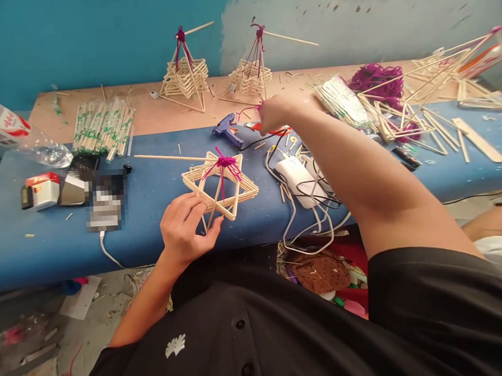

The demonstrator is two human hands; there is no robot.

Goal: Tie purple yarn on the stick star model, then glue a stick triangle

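My left hand (pixel 185 225) grips the near corner of a lantern frame built of stacked wooden sticks (pixel 245 191), its thumb and fingers around the sticks. A purple yarn knot (pixel 224 162) tops this frame, and one long stick (pixel 169 157) points left from it. My right hand (pixel 274 112) reaches to the far side of the blue cover, fingers closed. A strand of purple yarn shows beside those fingers, and orange-handled scissors (pixel 281 131) lie just under them. What the right fingers hold is hidden. Left of that hand lies a blue glue gun (pixel 229 132).
Two finished-looking stick lanterns (pixel 184 79) (pixel 251 76) stand at the back. Wrapped chopsticks (pixel 102 125), a water bottle (pixel 21 132) and a phone (pixel 106 201) are at left. A white power strip (pixel 299 180) with tangled cables, purple yarn (pixel 378 83) and loose sticks lie at right.
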